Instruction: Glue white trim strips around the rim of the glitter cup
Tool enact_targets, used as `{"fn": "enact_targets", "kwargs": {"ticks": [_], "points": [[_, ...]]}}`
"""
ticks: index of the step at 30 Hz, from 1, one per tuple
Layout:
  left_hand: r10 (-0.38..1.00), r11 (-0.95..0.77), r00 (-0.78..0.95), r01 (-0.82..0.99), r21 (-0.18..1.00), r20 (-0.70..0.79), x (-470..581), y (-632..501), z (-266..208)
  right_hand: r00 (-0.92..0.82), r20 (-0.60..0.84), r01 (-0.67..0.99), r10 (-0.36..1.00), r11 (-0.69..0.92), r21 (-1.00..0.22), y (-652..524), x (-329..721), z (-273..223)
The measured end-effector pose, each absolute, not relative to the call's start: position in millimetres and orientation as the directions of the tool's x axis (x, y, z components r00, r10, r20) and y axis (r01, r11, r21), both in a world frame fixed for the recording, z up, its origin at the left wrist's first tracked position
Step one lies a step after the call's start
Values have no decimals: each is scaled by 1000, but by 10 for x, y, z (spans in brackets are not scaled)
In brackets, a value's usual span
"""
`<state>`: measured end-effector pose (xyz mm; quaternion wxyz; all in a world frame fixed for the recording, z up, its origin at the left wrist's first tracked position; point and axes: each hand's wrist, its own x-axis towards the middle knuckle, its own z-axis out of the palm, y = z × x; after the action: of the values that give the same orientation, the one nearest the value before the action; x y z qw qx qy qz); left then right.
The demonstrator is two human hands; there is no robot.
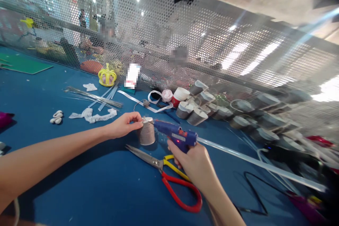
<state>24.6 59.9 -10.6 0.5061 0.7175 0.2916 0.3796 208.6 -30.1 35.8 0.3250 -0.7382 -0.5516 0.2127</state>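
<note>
A small cup (147,135) wrapped in grey-brown cord stands on the blue table with its white top showing. The fingers of my left hand (126,124) pinch at its upper left edge; exactly what lies between the fingertips is partly hidden. A thin cord runs from behind this hand to a little ball of twine (146,103). My right hand (192,157) grips a blue hot glue gun (176,134) with a red light on, its nozzle at the cup's top right. From the gun's back sticks a long clear glue stick (238,156). Scissors (159,164) with red and yellow handles lie just below.
Behind stand several grey-wrapped cups (197,116), a white ribbon (132,98) and a yellow crown (107,76). Thin wires (95,96), lace (92,116) and white cord bundles (56,117) lie left. A perforated metal screen (153,35) borders the table; a black cable (254,190) lies right.
</note>
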Motion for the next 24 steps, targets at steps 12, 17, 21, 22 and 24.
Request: {"fn": "enact_targets", "kwargs": {"ticks": [12,17,21,22,24], "points": [[796,-316,553,34,948,246,244,616,-121,300,15,638,954,-189,-746,-277,2116,344],[794,-298,559,15,954,239,244,610,-115,253,52,674,966,-137,-726,-196,2231,305],[785,-321,568,29,947,249,242,605,-103,225,52,681,973,-119,-722,-140,2273,262],[783,-335,567,41,942,254,241,605,-103,221,47,662,974,-114,-741,-127,2280,251],[781,-362,566,65,930,265,237,606,-106,220,28,581,975,-108,-807,-89,2301,228]]}}
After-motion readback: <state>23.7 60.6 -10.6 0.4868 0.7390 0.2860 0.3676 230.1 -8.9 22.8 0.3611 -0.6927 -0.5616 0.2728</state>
